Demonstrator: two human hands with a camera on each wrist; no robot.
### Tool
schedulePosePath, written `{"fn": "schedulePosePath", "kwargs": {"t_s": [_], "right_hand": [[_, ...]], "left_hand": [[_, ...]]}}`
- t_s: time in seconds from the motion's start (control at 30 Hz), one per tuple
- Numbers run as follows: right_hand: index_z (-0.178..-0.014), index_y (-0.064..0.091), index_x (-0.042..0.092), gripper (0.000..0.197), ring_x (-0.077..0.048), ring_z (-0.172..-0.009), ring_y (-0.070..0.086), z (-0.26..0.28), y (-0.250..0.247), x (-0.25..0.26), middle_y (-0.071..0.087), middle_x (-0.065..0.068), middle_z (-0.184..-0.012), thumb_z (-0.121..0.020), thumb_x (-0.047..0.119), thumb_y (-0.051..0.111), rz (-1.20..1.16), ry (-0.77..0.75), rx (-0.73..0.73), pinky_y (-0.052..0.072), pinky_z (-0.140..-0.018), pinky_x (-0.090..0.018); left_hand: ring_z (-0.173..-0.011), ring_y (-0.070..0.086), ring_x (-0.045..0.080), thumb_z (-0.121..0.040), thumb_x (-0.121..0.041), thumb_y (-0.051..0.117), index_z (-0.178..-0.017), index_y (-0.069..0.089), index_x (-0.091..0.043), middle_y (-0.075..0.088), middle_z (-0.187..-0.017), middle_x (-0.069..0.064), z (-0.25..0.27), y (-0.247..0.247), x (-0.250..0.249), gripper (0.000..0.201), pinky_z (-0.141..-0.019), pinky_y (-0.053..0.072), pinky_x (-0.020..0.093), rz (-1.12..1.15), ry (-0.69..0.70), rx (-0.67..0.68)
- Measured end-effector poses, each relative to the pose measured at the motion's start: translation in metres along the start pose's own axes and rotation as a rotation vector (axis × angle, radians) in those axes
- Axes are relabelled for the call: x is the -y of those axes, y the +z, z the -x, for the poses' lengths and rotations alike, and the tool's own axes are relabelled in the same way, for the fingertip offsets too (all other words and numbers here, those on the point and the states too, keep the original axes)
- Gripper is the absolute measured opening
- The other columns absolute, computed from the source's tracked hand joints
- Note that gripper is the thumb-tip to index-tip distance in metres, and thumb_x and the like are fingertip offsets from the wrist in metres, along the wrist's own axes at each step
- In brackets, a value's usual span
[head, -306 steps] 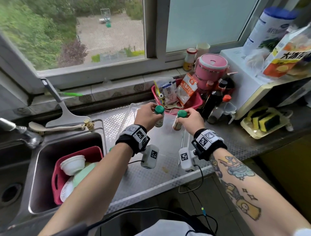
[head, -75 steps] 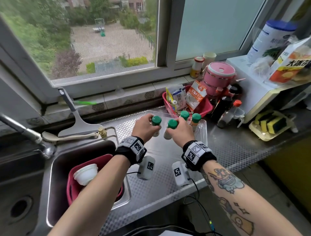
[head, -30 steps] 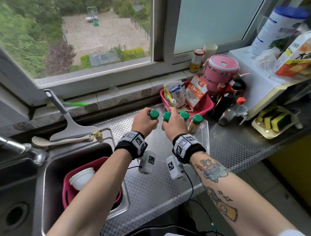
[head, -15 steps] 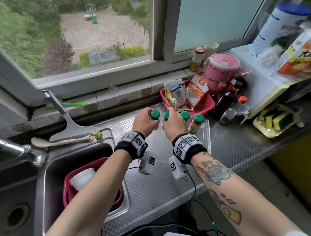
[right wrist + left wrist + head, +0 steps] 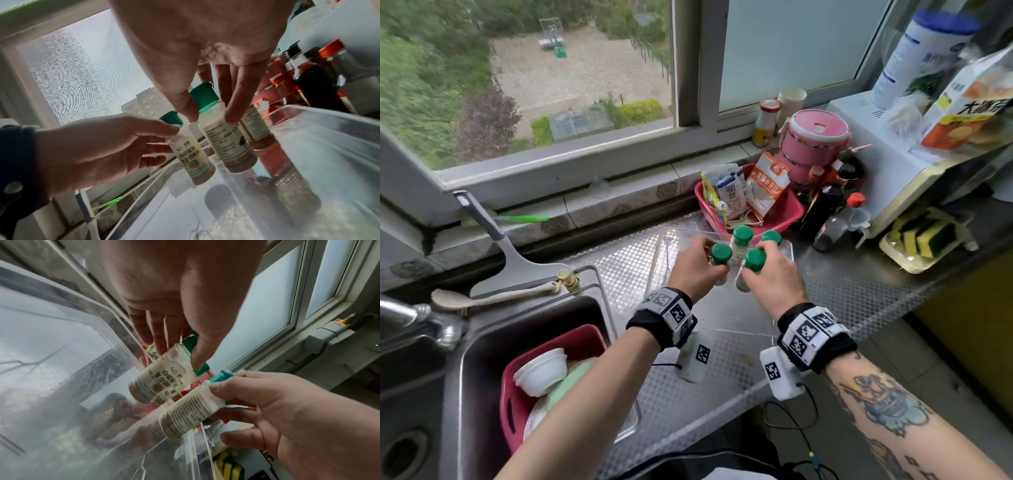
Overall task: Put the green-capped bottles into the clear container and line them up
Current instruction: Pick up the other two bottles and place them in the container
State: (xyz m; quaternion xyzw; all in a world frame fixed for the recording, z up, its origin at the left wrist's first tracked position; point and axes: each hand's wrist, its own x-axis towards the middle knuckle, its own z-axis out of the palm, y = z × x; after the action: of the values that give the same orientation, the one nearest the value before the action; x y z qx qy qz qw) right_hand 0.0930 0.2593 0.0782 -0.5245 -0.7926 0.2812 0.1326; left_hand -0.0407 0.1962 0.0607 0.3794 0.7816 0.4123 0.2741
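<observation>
Two small green-capped seasoning bottles are held over the clear plastic container on the patterned steel counter.

A white-labelled bottle with a green cap is pinched near its top by the thumb and fingertips of the left hand, and is seen raised clear of the container floor in the right wrist view. A second green-capped bottle is gripped the same way by the curled fingers of the right hand, just beside the first and likewise lifted. Two more green-capped bottles are seen just behind them, at the container's far end; whether they touch each other cannot be told. A red plastic basket of packets is set just beyond the container.
</observation>
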Motion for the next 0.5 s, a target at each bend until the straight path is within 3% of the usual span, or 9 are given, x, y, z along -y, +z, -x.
{"fn": "schedulePosePath", "kwargs": {"t_s": [0.17,0.5], "right_hand": [[-0.112,0.052,0.020,0.037,-0.033,-0.097,0.062,-0.001,-0.011,-0.020,0.067,-0.010,-0.106,-0.079,0.029,0.065,0.024,0.044,-0.036,0.042,-0.072,-0.034],[-0.110,0.051,0.020,0.036,-0.033,-0.097,0.062,-0.007,-0.011,-0.032,0.066,-0.010,-0.106,-0.077,0.026,0.065,0.033,0.053,-0.019,0.039,-0.069,-0.031]], "left_hand": [[-0.085,0.063,0.015,-0.073,-0.018,0.075,-0.102,0.058,-0.017,0.067,-0.094,-0.002,0.000,0.019,-0.012,0.033,-0.072,0.049,0.024,0.012,-0.012,0.020],[-0.088,0.063,0.020,-0.074,-0.020,0.073,-0.102,0.057,-0.018,0.065,-0.093,-0.001,0.000,0.034,-0.020,0.032,-0.079,0.053,0.033,-0.018,-0.037,0.009]]}}
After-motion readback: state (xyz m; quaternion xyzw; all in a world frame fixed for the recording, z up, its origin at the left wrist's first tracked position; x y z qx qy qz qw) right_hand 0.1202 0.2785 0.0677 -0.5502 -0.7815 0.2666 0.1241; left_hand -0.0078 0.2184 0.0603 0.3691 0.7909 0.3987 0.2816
